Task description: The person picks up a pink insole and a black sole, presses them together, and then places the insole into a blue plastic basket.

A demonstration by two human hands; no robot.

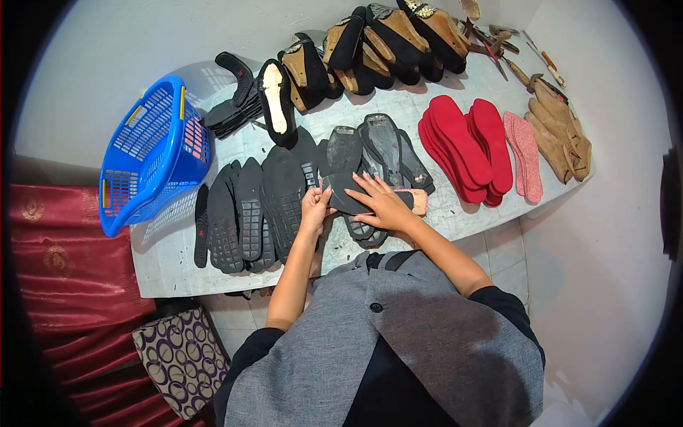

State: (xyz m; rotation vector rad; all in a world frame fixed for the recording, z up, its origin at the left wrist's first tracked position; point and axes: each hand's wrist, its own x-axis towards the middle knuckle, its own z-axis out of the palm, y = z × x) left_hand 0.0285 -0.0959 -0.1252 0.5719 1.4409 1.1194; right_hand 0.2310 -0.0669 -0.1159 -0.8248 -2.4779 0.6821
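Note:
A black shoe sole (346, 194) lies crosswise before me, over other dark soles. My left hand (315, 208) is closed on its left end, thumb and fingers pinching the edge. My right hand (386, 205) lies on the sole's right part with fingers spread and flat. A small pinkish-tan piece (420, 202) shows beside the right wrist. Just beyond my hands are worn grey-black soles (384, 142), and a treaded sole (368, 233) sticks out below. More black treaded soles (282, 192) lie left of my left hand.
A blue plastic basket (153, 146) stands at the table's left. Shoes on wooden lasts (373, 53) line the back. Red insoles (459, 146), pink speckled insoles (524, 153), tan pieces (558, 132) and hand tools (498, 50) lie rightward. A patterned cushion (181, 359) is below.

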